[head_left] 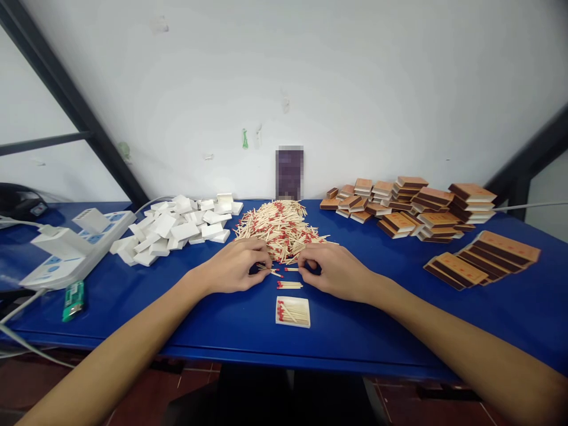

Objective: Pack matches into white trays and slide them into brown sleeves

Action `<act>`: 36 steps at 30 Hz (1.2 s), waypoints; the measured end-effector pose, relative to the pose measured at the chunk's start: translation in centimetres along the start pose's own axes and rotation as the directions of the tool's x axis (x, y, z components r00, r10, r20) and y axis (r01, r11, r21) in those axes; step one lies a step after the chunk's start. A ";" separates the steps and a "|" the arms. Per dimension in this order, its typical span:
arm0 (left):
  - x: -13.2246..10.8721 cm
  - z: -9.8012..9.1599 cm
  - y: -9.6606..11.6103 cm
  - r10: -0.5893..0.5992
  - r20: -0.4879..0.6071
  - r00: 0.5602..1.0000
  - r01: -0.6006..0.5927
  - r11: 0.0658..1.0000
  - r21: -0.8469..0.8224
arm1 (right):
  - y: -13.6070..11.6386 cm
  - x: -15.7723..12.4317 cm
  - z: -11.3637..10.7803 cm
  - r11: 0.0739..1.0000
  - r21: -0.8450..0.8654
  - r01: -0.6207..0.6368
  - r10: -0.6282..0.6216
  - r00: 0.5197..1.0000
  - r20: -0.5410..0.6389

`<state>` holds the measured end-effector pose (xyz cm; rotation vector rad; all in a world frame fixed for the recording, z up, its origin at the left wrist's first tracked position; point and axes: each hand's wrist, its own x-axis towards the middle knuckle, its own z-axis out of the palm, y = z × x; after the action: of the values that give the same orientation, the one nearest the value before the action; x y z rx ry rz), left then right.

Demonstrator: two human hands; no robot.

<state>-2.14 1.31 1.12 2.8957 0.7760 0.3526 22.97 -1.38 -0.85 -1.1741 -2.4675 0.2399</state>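
A heap of red-tipped matches lies in the middle of the blue table. My left hand and my right hand rest at the heap's near edge, fingers curled and pinching at loose matches. A few single matches lie between the hands. In front of them sits an open white match tray with several matches in it.
Empty white trays are piled at the left. Brown matchbox sleeves are stacked at the right, with a fanned row nearer. A white power strip and a green lighter lie far left. A dark object leans on the wall.
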 end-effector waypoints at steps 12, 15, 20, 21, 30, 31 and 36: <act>0.1 0.3 -0.4 0.009 -0.037 0.999 -0.004 0.989 0.148 | 0.1 0.0 0.1 1.000 -0.005 -0.021 0.021 1.000 -0.010; 0.1 0.2 -0.4 0.011 -0.035 0.999 -0.006 0.989 0.145 | 0.1 0.0 0.1 1.000 -0.011 -0.028 0.028 1.000 -0.008; 0.1 0.2 -0.1 0.031 -0.024 0.999 -0.028 0.992 0.123 | 0.1 0.0 0.0 0.999 -0.023 -0.046 0.046 0.999 -0.009; 0.1 0.2 -0.1 0.038 -0.026 0.999 -0.035 0.992 0.119 | 0.1 0.0 0.0 0.999 -0.025 -0.049 0.048 0.999 -0.011; 0.1 0.3 0.1 0.073 -0.040 0.997 -0.071 0.997 0.042 | 0.1 -0.1 0.0 0.998 -0.022 -0.058 0.058 0.998 -0.011; 0.1 0.3 0.2 0.072 -0.039 0.997 -0.071 0.997 0.037 | 0.0 -0.1 0.0 0.998 -0.020 -0.061 0.060 0.998 -0.008; 0.1 0.4 0.3 0.053 -0.023 0.998 -0.053 0.999 0.002 | 0.0 -0.1 -0.1 0.999 -0.013 -0.052 0.053 0.999 0.008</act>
<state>-1.77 1.08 0.86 2.9226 0.7037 0.3913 23.09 -1.48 -0.81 -1.2468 -2.4512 0.2453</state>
